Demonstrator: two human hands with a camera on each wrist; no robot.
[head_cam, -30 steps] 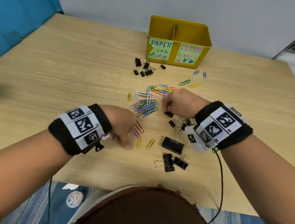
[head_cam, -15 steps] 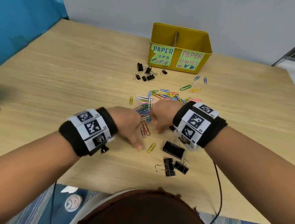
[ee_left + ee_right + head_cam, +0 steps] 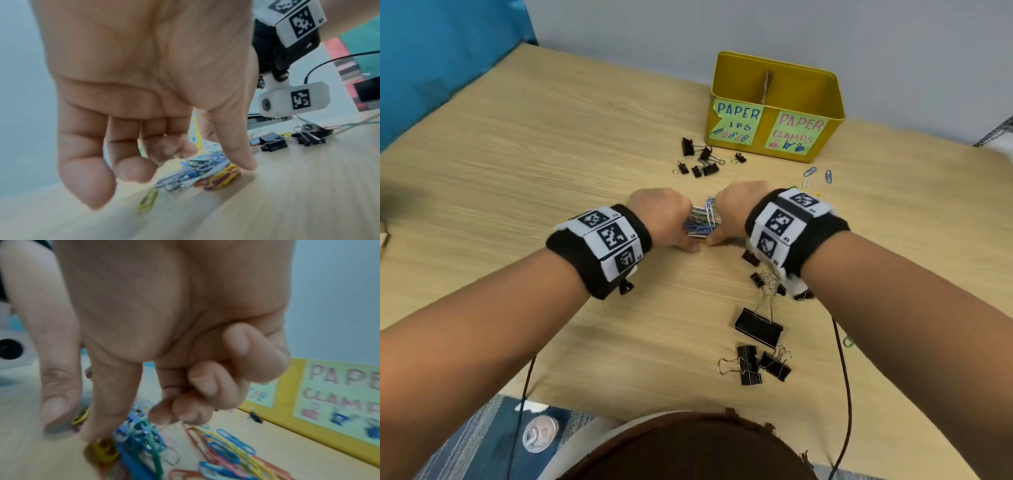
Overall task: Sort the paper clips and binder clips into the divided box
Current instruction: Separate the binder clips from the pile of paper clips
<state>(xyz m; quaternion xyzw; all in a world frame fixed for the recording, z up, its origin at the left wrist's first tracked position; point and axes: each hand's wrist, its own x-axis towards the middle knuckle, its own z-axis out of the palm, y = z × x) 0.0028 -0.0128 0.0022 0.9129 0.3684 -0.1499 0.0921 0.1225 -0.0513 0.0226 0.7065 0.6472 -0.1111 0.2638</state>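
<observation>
Cupping the pile of paper clips (image 3: pixel 702 219) from its left, the left hand (image 3: pixel 662 219) sits at mid-frame in the head view, knuckles up, thumb tip down on the table (image 3: pixel 517 164) beside a yellow clip. In its wrist view the fingers (image 3: pixel 86 162) hang loosely curved above the wood and close on nothing. The pile lies on the table, hemmed between both hands. Just right of it, the right hand (image 3: pixel 736 214) presses thumb and forefinger to the table at the pile's near edge; its wrist view shows the other three fingers (image 3: pixel 236 361) curled into the palm, and whether any clip is actually pinched cannot be told through the blur. More coloured clips lie loose beyond the pile. Small binder clips (image 3: pixel 700 159) are scattered at upper centre, before the yellow box (image 3: pixel 777 106), which stands at the upper right with labels reading PAPER and PAPER CLAMPS. Larger binder clips (image 3: pixel 758 327) lie at lower right, below the right wrist.
</observation>
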